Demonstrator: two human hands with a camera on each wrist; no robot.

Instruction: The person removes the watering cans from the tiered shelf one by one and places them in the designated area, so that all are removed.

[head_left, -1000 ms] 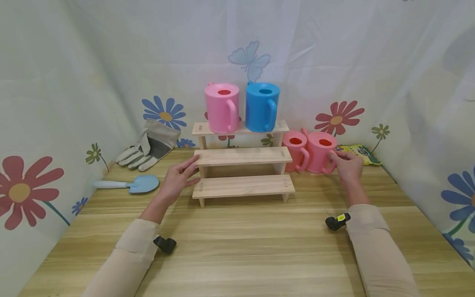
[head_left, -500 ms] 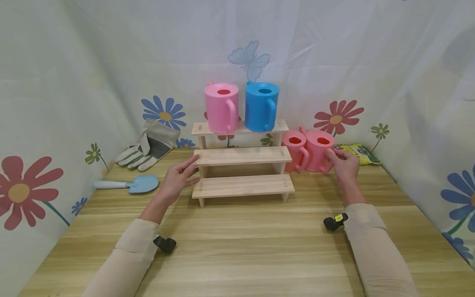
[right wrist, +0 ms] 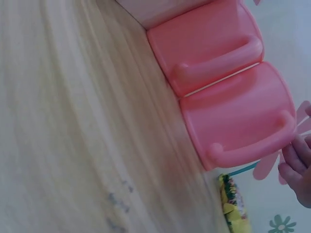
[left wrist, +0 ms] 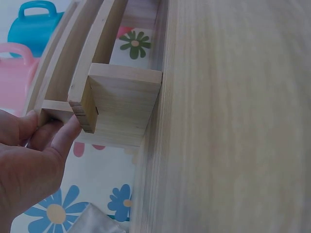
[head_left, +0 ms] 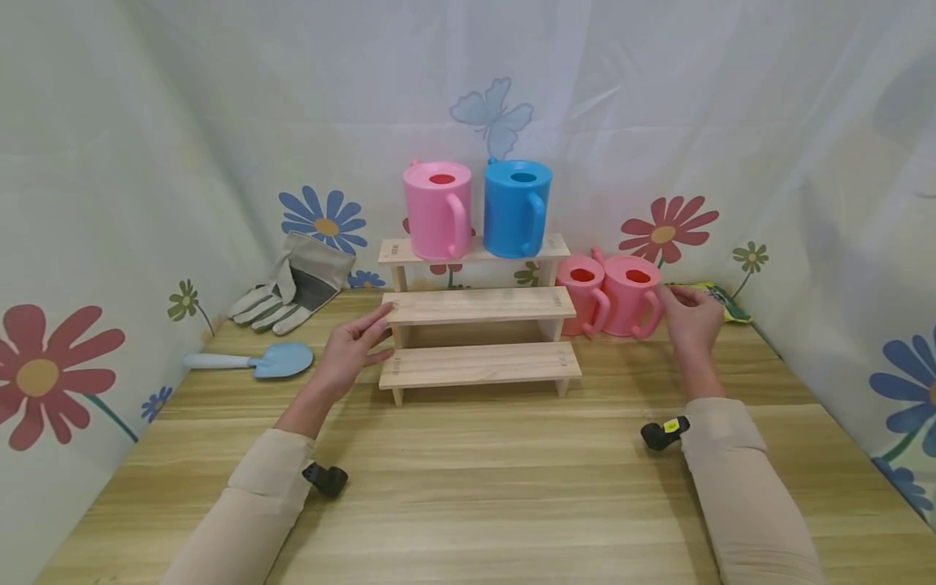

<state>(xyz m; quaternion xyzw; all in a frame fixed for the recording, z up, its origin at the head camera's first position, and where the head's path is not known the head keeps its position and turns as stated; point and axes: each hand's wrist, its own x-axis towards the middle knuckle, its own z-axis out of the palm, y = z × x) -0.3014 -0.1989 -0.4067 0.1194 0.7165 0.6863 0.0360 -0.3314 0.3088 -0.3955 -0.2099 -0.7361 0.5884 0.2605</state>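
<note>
Left hand grips the left end of a three-step wooden stand; in the left wrist view its fingertips lie at the ends of the boards. On the top step stand a pink watering can and a blue watering can, handles to the front. Two more pink watering cans stand side by side on the table to the right of the stand, an inner one and an outer one. Right hand is just right of the outer can's handle, fingers loosely bent, holding nothing.
A yellow-green packet lies behind the right hand, partly hidden. At the left are a grey-white work glove and a light blue trowel. A white flower-printed curtain hangs round the wooden table.
The right hand held the outer pink watering can's handle, shifted the can slightly left towards its neighbour, then let go and drew off to the right. The left hand stays in place.
</note>
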